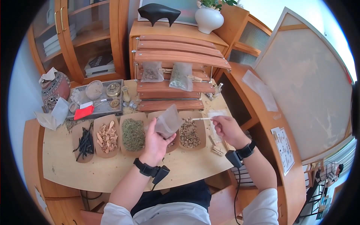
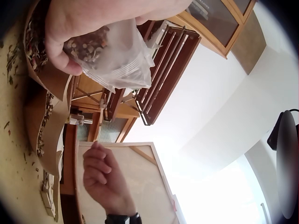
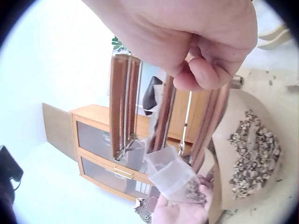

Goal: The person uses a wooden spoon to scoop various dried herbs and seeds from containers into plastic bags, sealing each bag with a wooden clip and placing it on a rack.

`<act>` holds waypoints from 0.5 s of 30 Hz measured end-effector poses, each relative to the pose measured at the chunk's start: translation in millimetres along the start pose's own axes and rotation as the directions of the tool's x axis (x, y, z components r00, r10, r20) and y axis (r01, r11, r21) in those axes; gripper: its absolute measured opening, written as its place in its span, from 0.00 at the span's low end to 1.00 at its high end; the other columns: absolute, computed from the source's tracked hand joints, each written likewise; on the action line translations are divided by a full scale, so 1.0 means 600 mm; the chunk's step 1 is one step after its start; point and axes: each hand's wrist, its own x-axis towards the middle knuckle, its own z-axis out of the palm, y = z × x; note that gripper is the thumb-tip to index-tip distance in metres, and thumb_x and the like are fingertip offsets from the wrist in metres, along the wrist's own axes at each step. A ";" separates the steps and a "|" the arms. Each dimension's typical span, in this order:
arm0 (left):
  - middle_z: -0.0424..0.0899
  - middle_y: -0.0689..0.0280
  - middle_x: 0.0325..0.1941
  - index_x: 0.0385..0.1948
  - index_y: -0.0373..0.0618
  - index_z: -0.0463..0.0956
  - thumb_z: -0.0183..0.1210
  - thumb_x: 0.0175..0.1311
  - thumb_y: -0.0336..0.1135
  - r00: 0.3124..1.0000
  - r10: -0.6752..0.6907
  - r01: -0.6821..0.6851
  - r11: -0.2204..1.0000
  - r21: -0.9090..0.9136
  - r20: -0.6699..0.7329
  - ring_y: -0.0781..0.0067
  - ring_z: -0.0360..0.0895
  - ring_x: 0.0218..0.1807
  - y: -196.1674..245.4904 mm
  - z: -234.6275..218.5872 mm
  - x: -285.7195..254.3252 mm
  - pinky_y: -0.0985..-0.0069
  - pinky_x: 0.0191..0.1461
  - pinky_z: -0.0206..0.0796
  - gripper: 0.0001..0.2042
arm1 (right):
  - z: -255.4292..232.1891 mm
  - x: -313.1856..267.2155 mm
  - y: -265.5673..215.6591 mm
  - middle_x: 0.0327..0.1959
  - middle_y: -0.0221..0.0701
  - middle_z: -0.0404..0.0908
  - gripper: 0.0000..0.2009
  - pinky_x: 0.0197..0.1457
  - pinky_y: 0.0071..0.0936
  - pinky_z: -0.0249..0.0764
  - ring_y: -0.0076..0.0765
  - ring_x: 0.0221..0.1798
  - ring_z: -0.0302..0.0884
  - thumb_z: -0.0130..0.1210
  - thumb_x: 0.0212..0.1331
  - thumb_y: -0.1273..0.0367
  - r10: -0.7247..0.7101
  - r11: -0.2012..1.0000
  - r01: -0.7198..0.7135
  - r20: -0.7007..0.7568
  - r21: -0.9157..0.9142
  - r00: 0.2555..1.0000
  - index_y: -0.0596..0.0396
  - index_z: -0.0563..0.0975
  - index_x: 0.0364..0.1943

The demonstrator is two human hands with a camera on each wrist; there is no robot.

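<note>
My left hand (image 1: 154, 145) grips a translucent bag (image 1: 168, 120) over the row of paper trays. Brown and pale dried pieces (image 2: 91, 46) fill the bag's bottom in the left wrist view. Between thumb and fingers, my right hand (image 1: 229, 131) pinches a slim spoon (image 1: 202, 119) by its pale handle. It points left toward the bag, its small metallic end (image 3: 181, 148) near the bag's upper part in the right wrist view. Below it sits a tray of chopped beige-brown herb (image 1: 190, 135). Another tray is mostly hidden behind my left hand.
Left along the row are trays of green herb (image 1: 133, 135), orange-tan pieces (image 1: 107, 137) and dark strips (image 1: 85, 144). Behind stands a wooden rack (image 1: 176, 56) with two filled bags. A grey tray (image 1: 119, 108) holds small vessels. Wooden clips (image 1: 216, 150) lie at the right.
</note>
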 end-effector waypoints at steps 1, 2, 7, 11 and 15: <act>0.69 0.61 0.65 0.64 0.49 0.63 0.51 0.68 0.58 1.000 -0.006 0.006 1.000 0.005 0.001 0.64 0.67 0.64 0.000 0.002 -0.002 0.60 0.63 0.63 0.29 | 0.013 -0.007 -0.019 0.23 0.23 0.70 0.09 0.21 0.16 0.57 0.17 0.21 0.65 0.51 0.68 0.69 -0.028 1.000 0.028 -0.003 0.007 1.000 0.60 0.77 0.33; 0.69 0.61 0.65 0.64 0.49 0.63 0.51 0.69 0.58 1.000 -0.013 0.013 1.000 0.011 0.004 0.64 0.67 0.64 -0.001 0.004 -0.002 0.60 0.63 0.63 0.29 | 0.026 -0.010 -0.031 0.23 0.23 0.72 0.10 0.21 0.16 0.59 0.17 0.20 0.65 0.51 0.69 0.68 -0.072 0.997 0.072 -0.001 -0.014 0.997 0.60 0.76 0.32; 0.70 0.64 0.62 0.60 0.51 0.66 0.52 0.68 0.58 1.000 -0.021 0.021 1.000 0.004 0.022 0.66 0.68 0.62 0.000 0.008 -0.005 0.59 0.63 0.63 0.26 | 0.067 -0.037 -0.047 0.23 0.24 0.76 0.12 0.23 0.17 0.65 0.17 0.20 0.70 0.50 0.70 0.66 -0.276 0.906 0.265 0.014 -0.331 0.961 0.61 0.79 0.33; 0.69 0.62 0.64 0.64 0.49 0.63 0.50 0.69 0.58 0.999 -0.007 0.007 1.000 0.000 0.050 0.64 0.67 0.63 0.000 0.001 -0.004 0.61 0.64 0.62 0.29 | 0.022 -0.022 -0.007 0.20 0.23 0.75 0.11 0.23 0.17 0.65 0.16 0.20 0.71 0.50 0.70 0.67 -0.386 0.841 0.308 -0.095 -0.445 0.918 0.62 0.80 0.38; 0.70 0.62 0.64 0.64 0.49 0.64 0.49 0.70 0.58 0.999 -0.008 0.008 1.000 -0.002 0.039 0.65 0.67 0.63 0.001 0.005 -0.005 0.61 0.64 0.62 0.28 | -0.034 -0.006 0.060 0.19 0.22 0.74 0.11 0.24 0.17 0.65 0.16 0.21 0.70 0.49 0.71 0.68 -0.359 0.727 0.233 -0.069 -0.646 0.931 0.62 0.80 0.40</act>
